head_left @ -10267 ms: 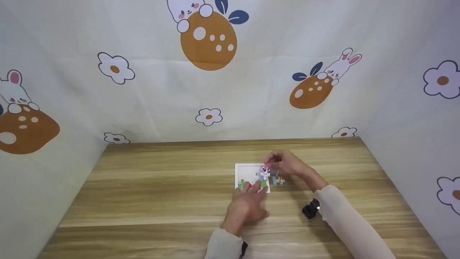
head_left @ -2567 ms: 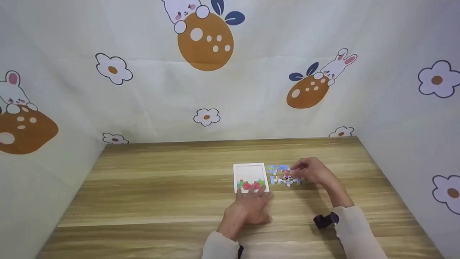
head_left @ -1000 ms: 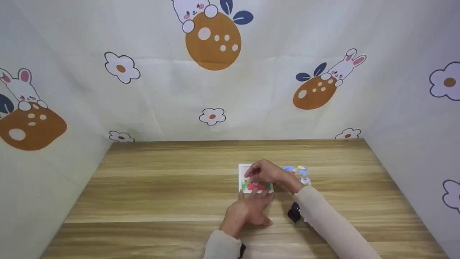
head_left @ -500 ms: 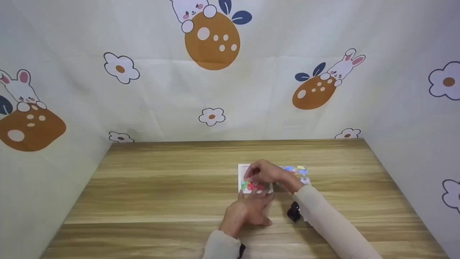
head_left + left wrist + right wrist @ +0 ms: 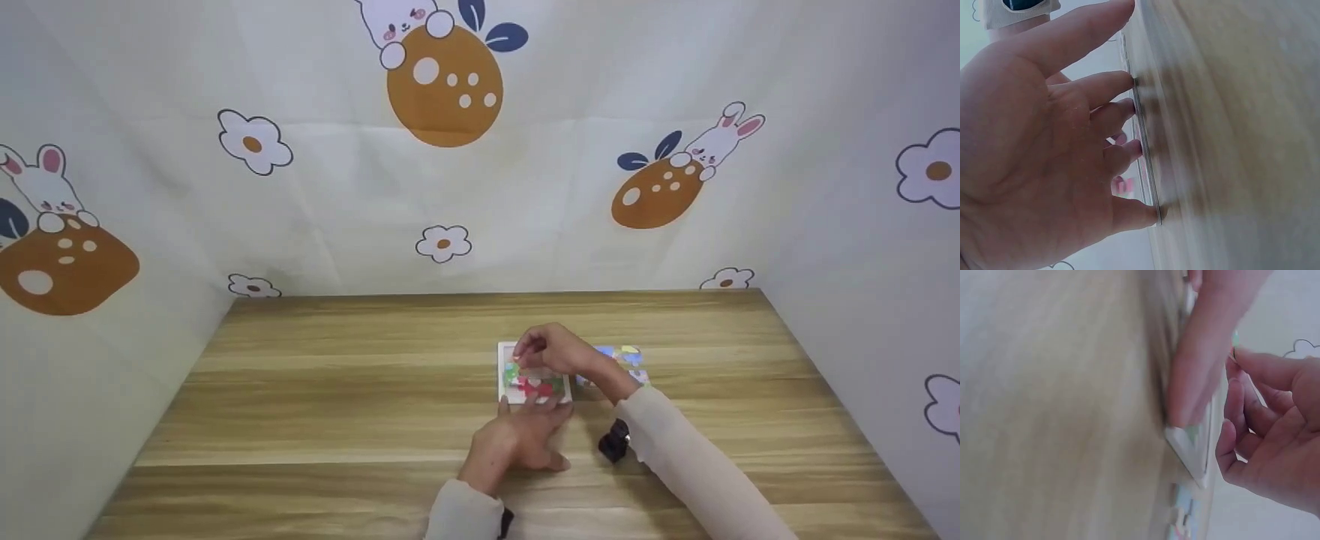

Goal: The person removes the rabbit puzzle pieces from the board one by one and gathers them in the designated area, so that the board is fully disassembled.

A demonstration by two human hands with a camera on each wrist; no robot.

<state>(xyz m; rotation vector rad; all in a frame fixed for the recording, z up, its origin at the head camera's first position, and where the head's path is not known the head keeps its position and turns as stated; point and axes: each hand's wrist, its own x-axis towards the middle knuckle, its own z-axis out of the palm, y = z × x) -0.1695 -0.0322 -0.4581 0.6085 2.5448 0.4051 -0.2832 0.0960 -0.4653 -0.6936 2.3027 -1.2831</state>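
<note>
A white-rimmed puzzle tray point(image 5: 501, 382) lies on the table, with red strawberry pieces point(image 5: 536, 388) along its near side. My left hand point(image 5: 517, 442) rests at the near edge of the tray; in the left wrist view its spread fingertips point(image 5: 1131, 149) press on the tray's edge. Over the tray, my right hand point(image 5: 555, 352) pinches a green puzzle piece point(image 5: 512, 373) between thumb and fingertips. The right wrist view shows a sliver of that green piece point(image 5: 1235, 338) at the fingertips, raised off the tray. The right hand hides much of the tray's far part.
Several loose blue and multicoloured puzzle pieces point(image 5: 631, 355) lie right of the tray, partly behind my right wrist. The wood-grain table point(image 5: 315, 390) extends to both sides. A patterned cloth backdrop point(image 5: 337, 195) stands along its far and side edges.
My right hand has come left from the loose pieces to the tray. In the last half second it has lifted the green piece from the near left corner. My left hand stays put.
</note>
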